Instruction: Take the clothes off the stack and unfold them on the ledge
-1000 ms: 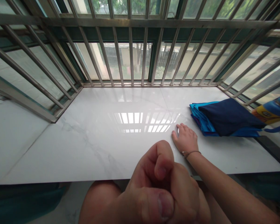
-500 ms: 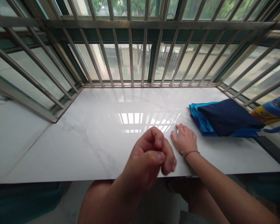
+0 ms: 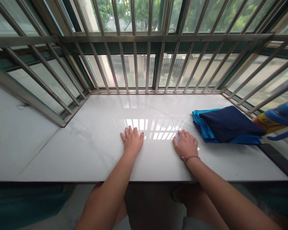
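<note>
My left hand [image 3: 132,140] rests palm down on the white marbled ledge [image 3: 86,156], its fingers spread and holding nothing. To its right, my right hand [image 3: 186,144] also lies on the ledge, fingers stretched forward with nothing in them. A thin bracelet [image 3: 190,157] circles the right wrist. Nearest to the right hand is a stack of folded cloths [image 3: 230,124], dark navy on top with bright blue layers beneath. The hand and the stack are apart.
Metal bars [image 3: 134,67] fence the window on three sides of the ledge. At the far right stand a blue and yellow bottle [image 3: 276,119] with a handle and a flat dark object [image 3: 278,159] by the front edge. My legs are below the ledge.
My left hand, curled and raised near the camera before, has come down flat on the ledge with fingers spread. My right hand stays on the ledge. The view has tilted up slightly.
</note>
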Motion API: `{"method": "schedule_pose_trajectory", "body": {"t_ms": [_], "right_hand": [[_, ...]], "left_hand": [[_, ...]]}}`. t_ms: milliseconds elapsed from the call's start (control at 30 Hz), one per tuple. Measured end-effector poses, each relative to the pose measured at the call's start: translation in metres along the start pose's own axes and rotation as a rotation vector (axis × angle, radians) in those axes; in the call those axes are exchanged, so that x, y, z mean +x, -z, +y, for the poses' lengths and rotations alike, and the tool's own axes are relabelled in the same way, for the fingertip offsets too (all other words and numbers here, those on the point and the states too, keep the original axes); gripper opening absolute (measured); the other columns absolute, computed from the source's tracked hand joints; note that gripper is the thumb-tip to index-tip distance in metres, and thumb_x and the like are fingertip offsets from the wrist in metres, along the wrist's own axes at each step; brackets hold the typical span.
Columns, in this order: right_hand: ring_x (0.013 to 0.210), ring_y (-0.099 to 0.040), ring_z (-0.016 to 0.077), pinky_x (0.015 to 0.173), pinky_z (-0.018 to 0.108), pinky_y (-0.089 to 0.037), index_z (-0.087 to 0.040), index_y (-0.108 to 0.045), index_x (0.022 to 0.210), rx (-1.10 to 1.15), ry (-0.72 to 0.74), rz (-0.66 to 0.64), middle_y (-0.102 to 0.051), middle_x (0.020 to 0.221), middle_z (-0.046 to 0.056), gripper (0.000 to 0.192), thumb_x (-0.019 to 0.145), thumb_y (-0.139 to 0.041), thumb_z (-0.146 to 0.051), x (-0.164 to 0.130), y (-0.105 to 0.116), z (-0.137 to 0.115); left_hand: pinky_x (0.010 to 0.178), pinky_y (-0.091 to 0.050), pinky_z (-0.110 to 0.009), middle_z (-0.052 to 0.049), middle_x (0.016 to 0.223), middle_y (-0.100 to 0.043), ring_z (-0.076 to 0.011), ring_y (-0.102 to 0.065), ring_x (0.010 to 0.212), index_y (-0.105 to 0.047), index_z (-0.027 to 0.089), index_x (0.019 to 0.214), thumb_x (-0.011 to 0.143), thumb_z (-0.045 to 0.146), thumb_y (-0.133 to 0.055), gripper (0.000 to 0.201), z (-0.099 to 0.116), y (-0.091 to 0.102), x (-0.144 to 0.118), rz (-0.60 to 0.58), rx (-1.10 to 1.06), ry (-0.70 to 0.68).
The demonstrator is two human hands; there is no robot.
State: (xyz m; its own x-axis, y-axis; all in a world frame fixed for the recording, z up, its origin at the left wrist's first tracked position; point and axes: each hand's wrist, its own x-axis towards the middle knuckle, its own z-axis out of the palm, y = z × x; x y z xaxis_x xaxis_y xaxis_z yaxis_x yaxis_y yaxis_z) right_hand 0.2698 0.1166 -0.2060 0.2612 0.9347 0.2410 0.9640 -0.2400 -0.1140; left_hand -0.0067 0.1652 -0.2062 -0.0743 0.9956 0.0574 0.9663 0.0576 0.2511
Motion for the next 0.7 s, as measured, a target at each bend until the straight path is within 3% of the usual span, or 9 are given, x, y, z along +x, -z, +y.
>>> {"method": "schedule_pose_trajectory", "body": {"t_ms": [367, 700], "right_hand": [[0.148, -0.054, 0.0353, 0.126, 0.057, -0.035, -0.016, -0.064, 0.151, 0.013, -0.032, -0.071, -0.058, 0.165, 0.019, 0.053, 0.107, -0.047, -0.04, -0.0015, 0.0088, -0.0058], [0.158, -0.046, 0.0351, 0.129, 0.06, -0.032, -0.016, -0.06, 0.158, -0.007, -0.011, -0.109, -0.051, 0.172, 0.019, 0.057, 0.11, -0.043, -0.04, -0.003, 0.0041, -0.0005]], "left_hand": [[0.132, -0.026, -0.077, -0.024, 0.174, -0.046, -0.0453, -0.036, 0.164, -0.062, 0.017, 0.157, 0.111, 0.049, -0.045, 0.059, 0.0017, 0.0002, 0.0007, 0.067, 0.04, -0.005], [0.133, -0.026, -0.075, -0.021, 0.175, -0.047, -0.0434, -0.036, 0.164, -0.062, 0.019, 0.158, 0.108, 0.046, -0.047, 0.058, 0.005, 0.0007, 0.0028, 0.051, 0.043, 0.032]]}}
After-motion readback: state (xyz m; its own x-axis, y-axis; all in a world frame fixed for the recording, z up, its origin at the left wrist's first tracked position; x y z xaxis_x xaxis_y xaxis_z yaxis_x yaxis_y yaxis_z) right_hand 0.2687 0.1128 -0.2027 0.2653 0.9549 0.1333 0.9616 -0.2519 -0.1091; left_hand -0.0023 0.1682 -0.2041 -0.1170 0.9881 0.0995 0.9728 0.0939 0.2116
